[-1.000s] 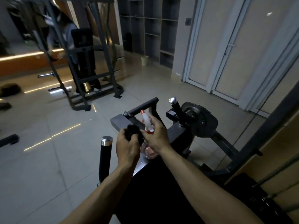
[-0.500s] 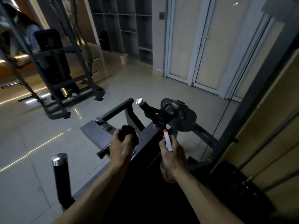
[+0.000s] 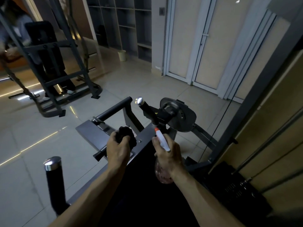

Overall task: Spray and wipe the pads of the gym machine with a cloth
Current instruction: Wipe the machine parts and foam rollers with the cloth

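spray bottle [image 3: 161, 141], gripped by right hand [image 3: 170, 155], now parted from black cloth [image 3: 125, 132] clenched in left hand [image 3: 118, 149]; pad [image 3: 144, 181] spraying seems next.

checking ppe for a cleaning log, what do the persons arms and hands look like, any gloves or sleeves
The left forearm and right forearm are bare down to the frame edge, no sleeves showing. Left hand and right hand wear no gloves; no watch, band or ring visible in this dim light.
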`<state>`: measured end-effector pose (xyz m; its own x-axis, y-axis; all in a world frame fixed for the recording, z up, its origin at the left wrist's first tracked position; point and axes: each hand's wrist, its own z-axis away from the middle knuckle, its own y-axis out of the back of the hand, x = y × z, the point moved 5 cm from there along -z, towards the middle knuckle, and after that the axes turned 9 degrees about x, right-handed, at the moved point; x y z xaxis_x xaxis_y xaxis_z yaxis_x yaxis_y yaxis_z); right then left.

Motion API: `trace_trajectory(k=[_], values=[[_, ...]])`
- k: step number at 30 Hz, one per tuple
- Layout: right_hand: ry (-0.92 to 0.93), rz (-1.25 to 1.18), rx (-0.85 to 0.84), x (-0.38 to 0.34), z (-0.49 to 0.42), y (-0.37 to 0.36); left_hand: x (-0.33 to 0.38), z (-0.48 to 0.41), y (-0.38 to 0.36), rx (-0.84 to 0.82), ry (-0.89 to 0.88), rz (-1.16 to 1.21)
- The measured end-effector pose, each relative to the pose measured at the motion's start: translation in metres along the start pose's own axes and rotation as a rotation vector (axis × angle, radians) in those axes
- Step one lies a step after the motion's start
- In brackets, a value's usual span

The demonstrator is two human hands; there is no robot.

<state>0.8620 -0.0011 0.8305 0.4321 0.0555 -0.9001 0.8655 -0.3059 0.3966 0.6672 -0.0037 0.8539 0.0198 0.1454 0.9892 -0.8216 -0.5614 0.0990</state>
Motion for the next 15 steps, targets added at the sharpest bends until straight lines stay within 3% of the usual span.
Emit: trace_trajectory(k=[9, 12, 15], values=[[0.026, -0.139, -0.032, -0.062, -0.007, -0.012, 0.004, -0.008, 0.036, 0.074, 0.006, 0.025], [0.012, -0.346, -0.132, -0.081, -0.002, -0.025, 0.004, -0.009, 0.057, 0.078, 0.002, -0.065], [0.054, -0.356, -0.173, -0.101, 0.0, -0.05, 0.002, -0.007, 0.08, 0.065, -0.044, -0.238]])
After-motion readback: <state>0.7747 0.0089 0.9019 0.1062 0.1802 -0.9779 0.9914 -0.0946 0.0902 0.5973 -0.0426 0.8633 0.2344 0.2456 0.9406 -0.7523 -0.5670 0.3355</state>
